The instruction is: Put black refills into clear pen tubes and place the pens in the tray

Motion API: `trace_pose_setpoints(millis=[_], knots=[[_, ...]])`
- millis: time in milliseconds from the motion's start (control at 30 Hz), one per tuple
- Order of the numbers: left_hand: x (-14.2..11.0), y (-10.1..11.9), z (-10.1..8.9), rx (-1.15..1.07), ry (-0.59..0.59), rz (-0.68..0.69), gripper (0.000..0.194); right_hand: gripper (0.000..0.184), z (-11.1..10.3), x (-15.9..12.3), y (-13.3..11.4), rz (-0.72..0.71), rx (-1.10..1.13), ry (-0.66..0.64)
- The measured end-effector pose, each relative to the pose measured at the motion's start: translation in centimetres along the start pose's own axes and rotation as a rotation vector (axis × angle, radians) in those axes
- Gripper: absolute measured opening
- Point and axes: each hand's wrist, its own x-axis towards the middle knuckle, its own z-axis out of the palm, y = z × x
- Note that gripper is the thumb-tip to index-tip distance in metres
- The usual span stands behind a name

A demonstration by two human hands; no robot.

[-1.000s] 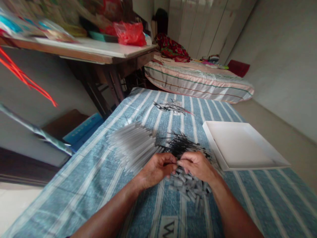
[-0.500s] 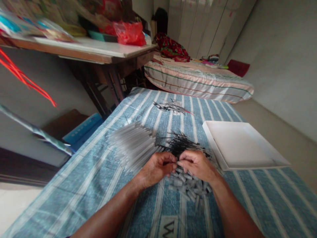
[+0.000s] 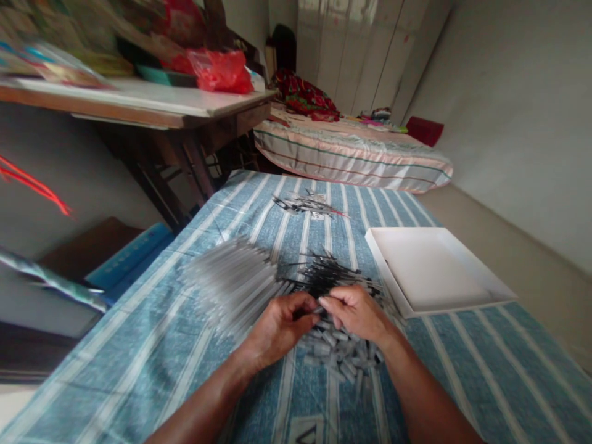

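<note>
Cloth-covered table (image 3: 152,364), blue with pale stripes, somewhat creased. White tray (image 3: 435,265) lies flat on it, open side up; positions below taken from this tray. Just left of it: a loose heap of black sticks (image 3: 324,271). Farther left, past that heap: a broad bundle of greyish tubes (image 3: 238,283), lying roughly parallel. Left and nearer the viewer: scattered short grey caps (image 3: 345,357). Left and beyond: a small pile of thin strips (image 3: 305,205), mixed dark and light, one red.

bare-fingered left grip (image 3: 282,320), bare-fingered right grip (image 3: 357,312), uncovered forearms (image 3: 208,391) tapering to bare wrists (image 3: 387,336)
</note>
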Motion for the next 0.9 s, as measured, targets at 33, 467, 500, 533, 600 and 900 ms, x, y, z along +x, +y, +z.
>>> trace_pose_setpoints(millis=[33, 467, 500, 533, 600, 900], knots=[[0.0, 0.0, 0.0, 0.012, -0.004, 0.005, 0.011, 0.035, 0.0, 0.0, 0.0, 0.005, 0.015, 0.006], [0.0, 0.1, -0.5, 0.300, -0.086, 0.131, 0.025, 0.030, 0.2, 0.3, 0.3, -0.020, -0.078, 0.064], [0.0, 0.1, -0.5, 0.325, -0.080, 0.141, 0.025, 0.030, 0.2, 0.4, 0.3, -0.015, -0.079, 0.065], [0.0, 0.2, -0.4, 0.347, -0.074, 0.152, 0.025, 0.029, 0.3, 0.4, 0.2, -0.011, -0.080, 0.065], [-0.1, 0.2, -0.3, 0.382, -0.062, 0.177, 0.025, 0.027, 0.4, 0.4, 0.1, -0.007, -0.076, 0.066], [-0.1, -0.1, -0.5, 0.509, 0.082, 0.096, 0.014, 0.031, -1.2, 0.5, 0.9, -0.022, -0.023, 0.215]])
